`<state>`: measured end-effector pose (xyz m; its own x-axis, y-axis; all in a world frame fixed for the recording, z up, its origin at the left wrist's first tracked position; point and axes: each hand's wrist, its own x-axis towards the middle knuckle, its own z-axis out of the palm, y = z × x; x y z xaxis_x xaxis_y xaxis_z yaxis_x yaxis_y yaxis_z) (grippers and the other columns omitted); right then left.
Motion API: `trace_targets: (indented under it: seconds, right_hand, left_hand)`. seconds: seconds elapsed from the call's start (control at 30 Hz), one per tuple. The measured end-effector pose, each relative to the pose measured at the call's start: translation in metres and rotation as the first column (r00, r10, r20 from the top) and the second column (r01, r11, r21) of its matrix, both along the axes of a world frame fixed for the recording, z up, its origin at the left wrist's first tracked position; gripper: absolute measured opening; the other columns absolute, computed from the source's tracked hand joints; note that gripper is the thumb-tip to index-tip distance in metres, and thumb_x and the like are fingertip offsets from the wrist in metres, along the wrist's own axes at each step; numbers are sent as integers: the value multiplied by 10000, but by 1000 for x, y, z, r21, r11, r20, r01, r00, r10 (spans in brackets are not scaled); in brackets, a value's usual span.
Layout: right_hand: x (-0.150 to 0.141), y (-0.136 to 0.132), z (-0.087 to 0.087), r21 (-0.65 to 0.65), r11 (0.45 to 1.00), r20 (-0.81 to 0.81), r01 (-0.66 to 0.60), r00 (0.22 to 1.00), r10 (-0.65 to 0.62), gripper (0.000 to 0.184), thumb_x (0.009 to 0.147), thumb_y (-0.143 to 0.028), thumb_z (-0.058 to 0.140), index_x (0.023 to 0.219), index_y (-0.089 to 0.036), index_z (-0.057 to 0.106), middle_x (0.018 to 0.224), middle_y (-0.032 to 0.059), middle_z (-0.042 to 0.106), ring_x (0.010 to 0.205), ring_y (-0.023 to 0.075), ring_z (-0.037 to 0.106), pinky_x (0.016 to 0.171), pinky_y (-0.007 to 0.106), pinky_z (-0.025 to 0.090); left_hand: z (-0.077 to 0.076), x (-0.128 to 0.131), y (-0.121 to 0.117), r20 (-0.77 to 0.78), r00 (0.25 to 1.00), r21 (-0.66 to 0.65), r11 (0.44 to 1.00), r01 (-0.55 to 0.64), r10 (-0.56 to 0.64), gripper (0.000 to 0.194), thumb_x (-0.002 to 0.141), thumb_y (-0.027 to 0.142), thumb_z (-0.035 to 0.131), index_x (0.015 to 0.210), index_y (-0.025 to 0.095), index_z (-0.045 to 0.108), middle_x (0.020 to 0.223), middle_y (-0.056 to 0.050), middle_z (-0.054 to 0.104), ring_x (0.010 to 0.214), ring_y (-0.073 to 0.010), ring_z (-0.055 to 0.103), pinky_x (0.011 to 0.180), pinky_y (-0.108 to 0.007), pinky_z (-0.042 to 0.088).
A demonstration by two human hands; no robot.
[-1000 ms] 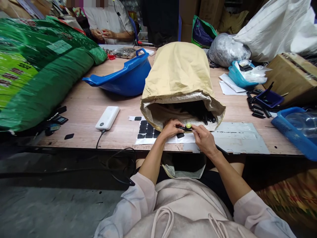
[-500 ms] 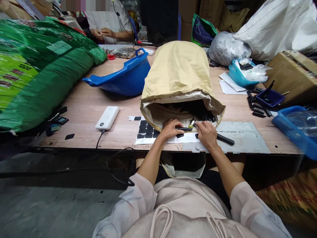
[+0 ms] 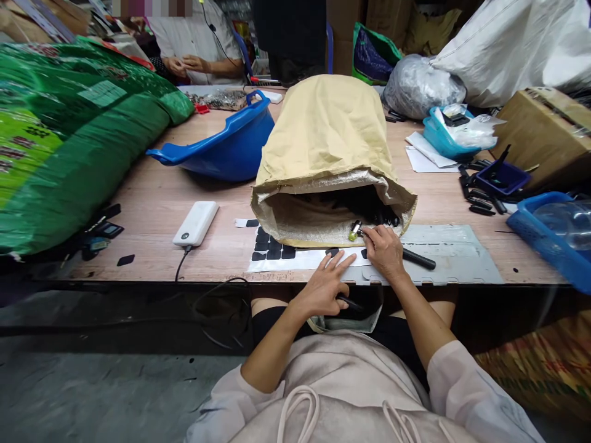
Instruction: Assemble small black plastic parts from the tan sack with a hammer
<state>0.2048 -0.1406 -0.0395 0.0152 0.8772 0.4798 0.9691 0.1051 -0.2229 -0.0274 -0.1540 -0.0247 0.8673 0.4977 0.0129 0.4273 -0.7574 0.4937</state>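
Head view, black piece [image 3: 351, 303] jutting from left hand [image 3: 322, 290]; hammer [image 3: 418, 258] in right hand [image 3: 384, 249]

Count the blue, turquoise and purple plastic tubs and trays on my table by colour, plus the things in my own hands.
Blue: 2, the big basin and the right-edge tray
Turquoise: 1 tub
Purple: 1 small tray
Left hand: 1 black piece
Right hand: 1 hammer
Total: 6
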Motion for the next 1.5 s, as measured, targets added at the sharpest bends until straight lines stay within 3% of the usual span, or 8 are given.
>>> trace_targets:
  seconds: [0.17,0.53,0.87,0.97,1.13,1.23,1.33,1.5]
  right_hand:
    - [0,-1,0,-3,1000,-10,2,1000,-2,294,1010,-256,502,1175,-247,745,957,83,678,913,242,535,842,370,410]
    - [0,-1,0,-31,1000,-21,3,1000,-4,299,1007,-256,508,1190,-231,745,976,94,664,925,245,520,842,370,407]
    - [-1,0,-2,1,1000,19,12,1000,-12,287,1008,-253,510,1173,-237,745,960,86,673,909,241,527,818,361,396]
    - [-2,0,-2,-1,1000,21,22,1000,-22,276,1004,-248,519,1163,-237,745,959,82,675,908,237,530,814,358,392]
    - [-5,0,1,-24,999,14,33,999,-32,277,995,-224,524,1170,-234,739,967,81,672,913,237,531,809,359,388]
    - [-4,0,2,-27,999,9,23,1000,-23,276,991,-218,535,1174,-227,740,973,78,677,916,235,531,824,355,393]
    - [-2,1,1,-15,1000,14,21,1000,-21,263,983,-221,558,1168,-227,745,965,71,680,916,232,531,832,345,398]
    - [-2,1,-2,-3,1000,15,19,1000,-19,244,983,-228,562,1145,-228,743,969,68,676,922,231,525,824,335,394]
  left_hand:
    - [-17,4,-21,-25,997,214,975,-65,72,182,737,274,865,908,225,829,1766,-43,209,1599,-422,219,1300,-633,150]
    - [-20,4,-20,-39,997,241,969,-57,68,187,728,299,876,892,227,821,1767,-37,205,1593,-431,228,1297,-648,140]
    - [-17,2,-21,-8,998,169,984,-63,65,192,699,295,903,807,205,773,1766,-66,207,1595,-441,221,1281,-647,168]
    - [-6,0,-16,95,992,26,996,-91,88,225,706,292,896,714,199,691,1668,-79,434,1550,-434,326,1265,-655,184]
    - [25,23,37,370,844,-196,921,-337,388,118,890,273,699,799,223,642,1060,-53,776,1098,-258,663,1074,-440,460]
    - [36,56,91,382,769,-135,854,-503,513,109,957,238,590,977,216,694,1068,-66,754,1040,-247,646,1034,-401,467]
    - [35,86,133,229,825,-71,854,-515,516,228,916,141,611,1105,192,729,1212,-108,736,1178,-307,608,1094,-456,432]
    - [23,90,147,88,891,78,889,-451,444,230,875,140,677,1067,206,787,1238,-119,736,1294,-368,535,1176,-530,354]
